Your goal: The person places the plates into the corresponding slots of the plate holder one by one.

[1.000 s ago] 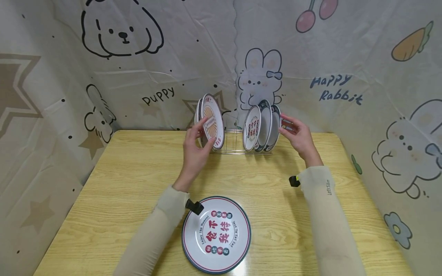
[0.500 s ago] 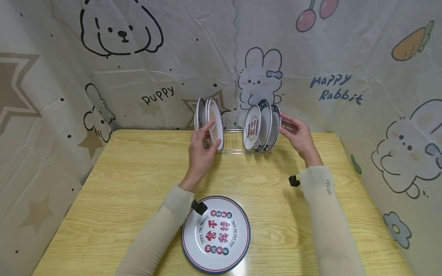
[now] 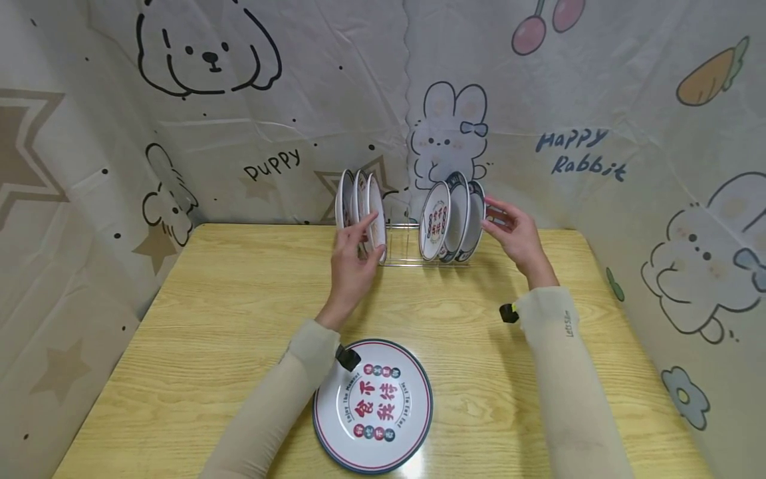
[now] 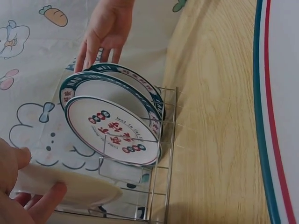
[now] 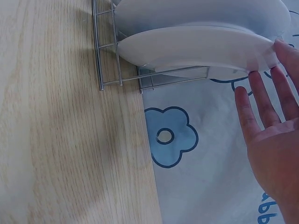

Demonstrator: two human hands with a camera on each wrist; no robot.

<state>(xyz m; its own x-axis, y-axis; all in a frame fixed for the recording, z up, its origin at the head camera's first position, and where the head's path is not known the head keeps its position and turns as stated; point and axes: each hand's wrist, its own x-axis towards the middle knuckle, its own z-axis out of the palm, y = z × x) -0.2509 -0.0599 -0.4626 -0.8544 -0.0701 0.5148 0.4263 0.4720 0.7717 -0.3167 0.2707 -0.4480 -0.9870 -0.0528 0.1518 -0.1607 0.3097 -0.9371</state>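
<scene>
In the head view, my left hand (image 3: pixel 353 266) pinches a white plate (image 3: pixel 376 199) by its near side, thumb on one side and fingers on the other. This plate stands upright in a wire dish rack (image 3: pixel 402 263). Two more plates (image 3: pixel 346 199) stand upright just left of it. My right hand (image 3: pixel 519 239) touches the outermost plate (image 3: pixel 477 219) at the rack's right end with extended fingers. The right wrist view shows those fingertips (image 5: pixel 255 78) at its white underside. Beside it stand a plate with a dark patterned rim (image 4: pixel 107 88) and one with red characters (image 4: pixel 112 128).
A larger plate (image 3: pixel 374 459) with a blue-green and red rim lies flat on the wooden table (image 3: pixel 479 399), partly beneath the left forearm. Behind the rack hangs a printed cloth (image 3: pixel 335 120). Bare rack wires (image 3: pixel 403 246) separate the two groups of plates.
My left hand has moved slightly right with its plate, which has turned from showing its face to nearly edge-on, apart from the plates on its left. The right hand has stayed put.
</scene>
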